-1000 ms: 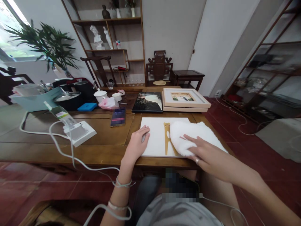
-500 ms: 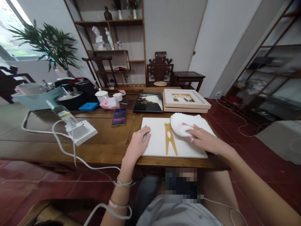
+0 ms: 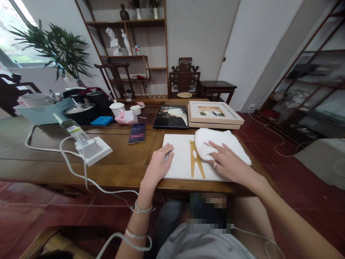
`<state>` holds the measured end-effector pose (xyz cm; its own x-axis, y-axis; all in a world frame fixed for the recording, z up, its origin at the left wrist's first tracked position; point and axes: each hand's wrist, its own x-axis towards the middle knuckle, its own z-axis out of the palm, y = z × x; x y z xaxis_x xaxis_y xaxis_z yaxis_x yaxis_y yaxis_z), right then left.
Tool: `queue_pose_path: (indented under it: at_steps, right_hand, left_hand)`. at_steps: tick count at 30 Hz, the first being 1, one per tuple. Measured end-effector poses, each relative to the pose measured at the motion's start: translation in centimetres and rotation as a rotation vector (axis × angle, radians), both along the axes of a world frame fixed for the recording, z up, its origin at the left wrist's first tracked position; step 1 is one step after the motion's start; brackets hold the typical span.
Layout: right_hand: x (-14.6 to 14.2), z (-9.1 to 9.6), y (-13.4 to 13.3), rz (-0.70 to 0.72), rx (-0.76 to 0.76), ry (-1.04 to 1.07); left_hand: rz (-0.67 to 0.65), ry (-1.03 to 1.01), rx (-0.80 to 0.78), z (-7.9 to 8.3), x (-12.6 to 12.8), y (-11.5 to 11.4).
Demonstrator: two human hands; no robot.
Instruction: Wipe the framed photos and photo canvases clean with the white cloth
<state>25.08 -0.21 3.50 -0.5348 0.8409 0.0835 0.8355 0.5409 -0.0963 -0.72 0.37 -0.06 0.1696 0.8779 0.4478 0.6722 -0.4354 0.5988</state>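
Note:
A flat white board [image 3: 179, 158] lies near the table's front edge. My left hand [image 3: 161, 162] rests on its left edge, fingers loosely bent and the thumb apart from them. A flat yellow A-shaped figure [image 3: 196, 163] with an oval opening shows on the board; whether it is printed or a loose piece I cannot tell. Over the board's right side spreads a fluffy white towel [image 3: 222, 136]. My right hand [image 3: 229, 162], with a ring on one finger, lies on the towel's near part with fingers spread and pressed down.
Behind the board are a dark picture panel [image 3: 171, 117] and a pale framed picture [image 3: 215, 113]. To the left sit a phone [image 3: 136, 133], a blue box [image 3: 101, 121], an opened white box [image 3: 94, 149] and a white cable [image 3: 72, 172]. Pots, cups and a light-blue bin [image 3: 40, 115] stand farther left.
My right hand has shifted slightly left and nearer, lying flatter on the towel. The towel's near right corner now spreads farther out. My left hand has stayed in place.

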Motion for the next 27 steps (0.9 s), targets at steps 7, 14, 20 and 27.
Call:
queue_pose_path:
  at_steps: [7,14,20,27]
  right_hand:
    - [0.0,1.8,-6.5,0.06,-0.103,0.036]
    - [0.7,2.5,-5.3,0.071,-0.185,0.093]
    - [1.0,1.0,0.5,0.071,-0.095,0.109]
    - [0.8,-0.2,5.2,0.012,-0.007,0.068]
  left_hand:
    - [0.002,0.007,0.0,0.1,0.1,0.0]
    - [-0.003,0.006,0.002,0.1,0.0,0.1]
    - [0.0,0.002,-0.022,0.2,0.1,0.0]
    - [-0.008,0.008,-0.011,0.2,0.0,0.0]
